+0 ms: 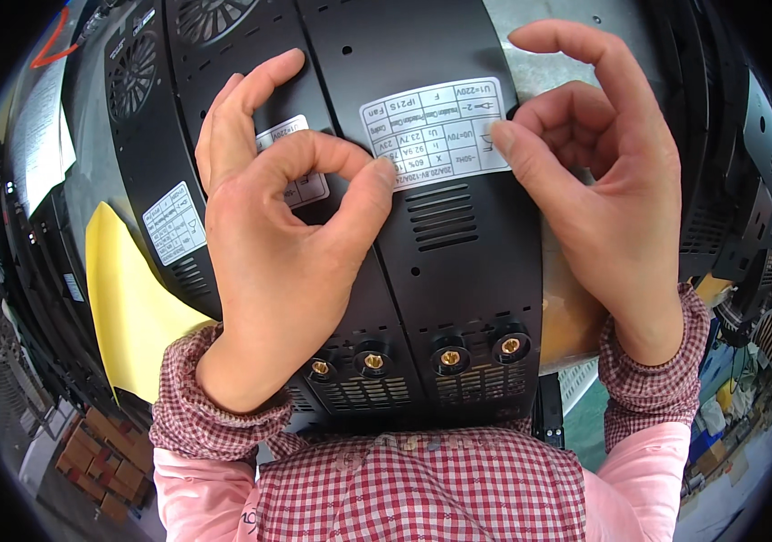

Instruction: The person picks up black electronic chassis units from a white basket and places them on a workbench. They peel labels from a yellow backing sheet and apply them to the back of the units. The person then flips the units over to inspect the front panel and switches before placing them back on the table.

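A white rating label (440, 122) with a printed grid lies over the black metal casing panel (485, 262) in front of me, above its vent slots. My left hand (282, 230) pinches thumb and index finger together at the label's lower left corner, other fingers raised. With its thumb on the label's right edge, my right hand (612, 181) holds that end; the index finger arches away and the others curl behind. Whether the label is stuck down or just touching the panel, I cannot tell. A similar label (305, 187) on the neighbouring panel is partly hidden by my left hand.
More black panels stand side by side to the left, one with a label (175, 223) and a round fan grille (134, 77). Brass-centred sockets (450, 359) line the near end. Yellow sheet material (129, 303) lies left of my wrist. Black metal parts (743, 208) stand at right.
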